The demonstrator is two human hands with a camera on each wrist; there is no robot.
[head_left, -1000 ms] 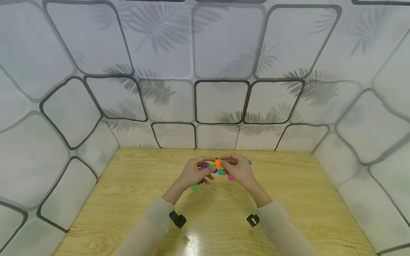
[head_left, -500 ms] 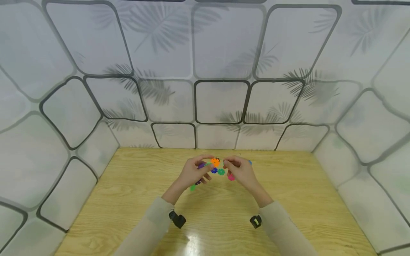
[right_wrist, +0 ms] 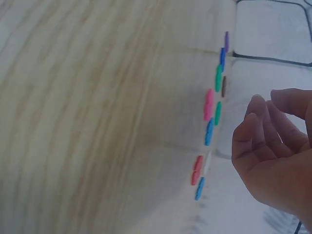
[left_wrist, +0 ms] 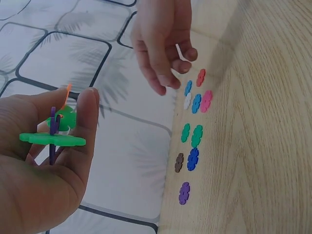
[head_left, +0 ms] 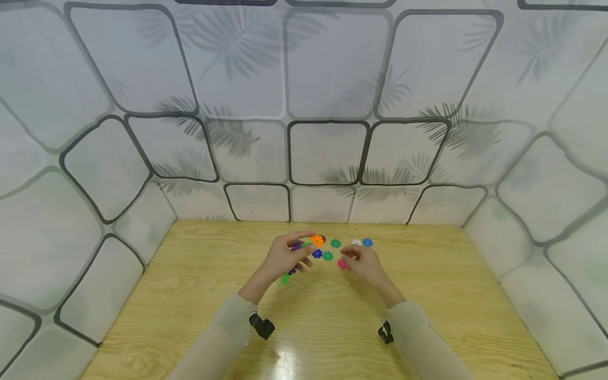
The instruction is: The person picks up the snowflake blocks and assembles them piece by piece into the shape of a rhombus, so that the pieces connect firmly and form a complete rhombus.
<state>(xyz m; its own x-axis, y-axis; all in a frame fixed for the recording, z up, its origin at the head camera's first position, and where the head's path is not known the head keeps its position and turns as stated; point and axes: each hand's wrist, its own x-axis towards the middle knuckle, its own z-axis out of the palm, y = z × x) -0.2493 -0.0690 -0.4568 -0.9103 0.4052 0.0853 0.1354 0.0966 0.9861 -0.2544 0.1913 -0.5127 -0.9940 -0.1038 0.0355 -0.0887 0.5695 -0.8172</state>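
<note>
My left hand (head_left: pixel 285 256) holds a joined string of flower-shaped interlocking discs raised off the table. An orange disc (head_left: pixel 317 241) is at its far end, by the thumb and index fingertips. Purple (left_wrist: pixel 52 127) and green discs (left_wrist: pixel 52 140) slot crosswise into each other within the palm; fingers partly hide the string. My right hand (head_left: pixel 366 264) hovers over the loose discs, fingers loosely bent, with nothing visible between them in the right wrist view. Nearest to it in the head view are a pink disc (head_left: pixel 342 263) and a white disc (head_left: pixel 357 241).
Several loose discs lie flat on the wooden table (head_left: pixel 237 316), among them a green disc (left_wrist: pixel 197 135), a dark blue disc (left_wrist: pixel 193 159), a brown disc (left_wrist: pixel 179 163), a purple disc (left_wrist: pixel 184 193) and a red disc (left_wrist: pixel 201 77). A patterned wall (head_left: pixel 328 153) rises behind the table.
My right hand has come away from the orange disc and moved right, uncovering green and white discs on the table. My left hand, still holding the string, has shifted slightly left.
</note>
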